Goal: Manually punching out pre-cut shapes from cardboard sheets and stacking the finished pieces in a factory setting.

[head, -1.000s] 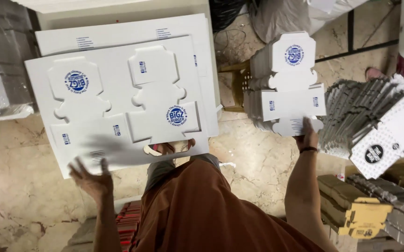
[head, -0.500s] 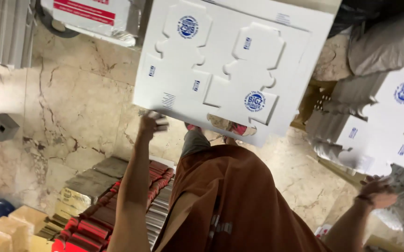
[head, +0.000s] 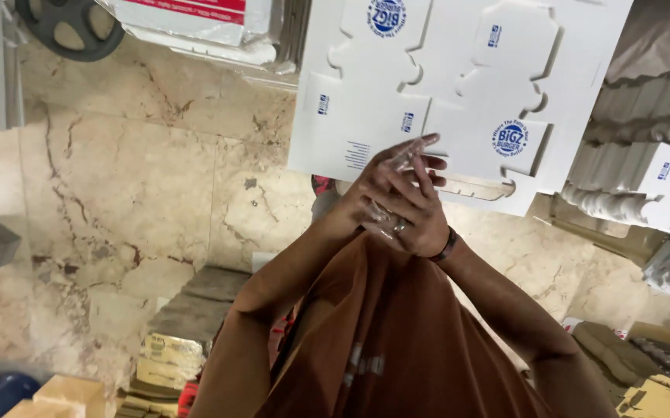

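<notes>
Half a second ago the left hand (head: 377,190) touched the near edge of the flat white die-cut cardboard sheet (head: 397,116) and the right hand (head: 420,220) hung far right; now both meet, clasped together.

Even, soft indoor light, no hard shadows; white card sheets (head: 459,85) slightly overexposed; hands (head: 400,197) motion-blurred; edges stretched w/ wide-angle.

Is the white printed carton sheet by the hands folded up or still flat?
Flat. The white carton sheet lies spread out, die-cut flaps unfolded. Left hand and right hand are pressed together over its near edge.
</notes>
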